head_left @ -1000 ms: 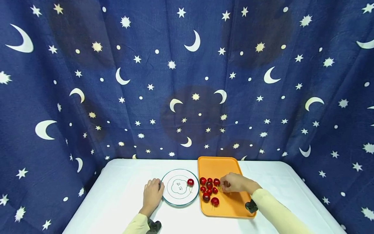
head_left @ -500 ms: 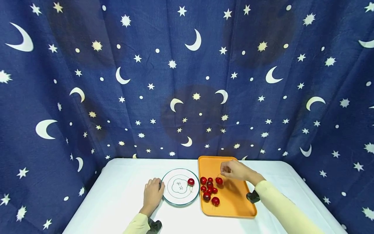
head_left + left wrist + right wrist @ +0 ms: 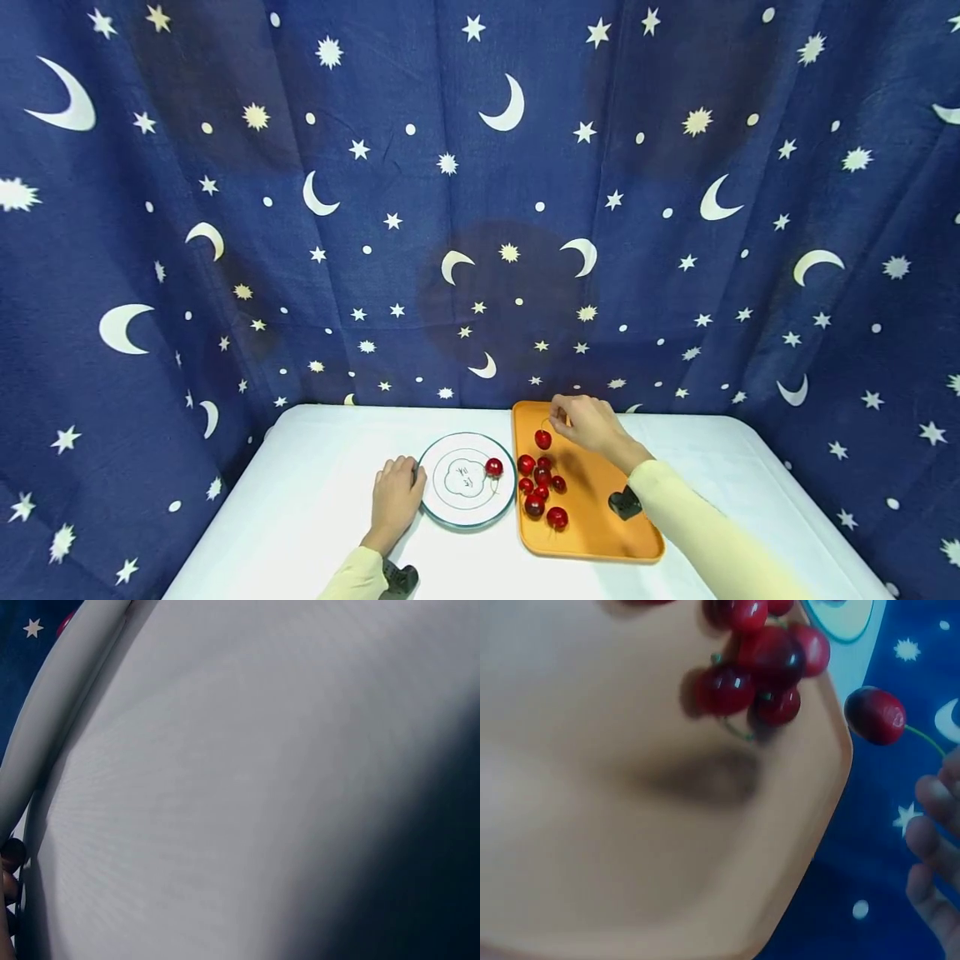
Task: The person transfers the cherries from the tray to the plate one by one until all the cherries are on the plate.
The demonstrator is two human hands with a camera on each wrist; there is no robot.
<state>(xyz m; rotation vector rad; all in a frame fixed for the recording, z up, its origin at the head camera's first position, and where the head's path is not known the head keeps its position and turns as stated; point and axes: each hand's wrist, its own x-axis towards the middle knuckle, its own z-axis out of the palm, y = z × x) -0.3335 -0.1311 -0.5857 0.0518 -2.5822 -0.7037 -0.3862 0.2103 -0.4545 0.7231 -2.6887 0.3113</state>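
My right hand (image 3: 591, 425) pinches a thin stem above the orange tray (image 3: 600, 537), and a red cherry (image 3: 543, 439) hangs from it. In the right wrist view this cherry (image 3: 875, 715) has a dark end and a green stem that runs to the fingertips. Several more cherries (image 3: 542, 476) lie grouped along the tray's left side. At the left rim of the white plate (image 3: 450, 450), my left hand (image 3: 395, 500) holds the edge, thumb over the rim and other fingers outside it. One cherry (image 3: 493, 467) with its stem sits on the plate's right side.
The tray stands just right of the plate on a white-covered table (image 3: 330, 467). A blue curtain (image 3: 390, 275) with moons and stars hangs behind the table and along both sides. Each wrist carries a small black device (image 3: 625, 503).
My right hand has lifted a cherry by its stem from the tray's pile and carried it up and left. The left hand has stayed at the plate's rim.
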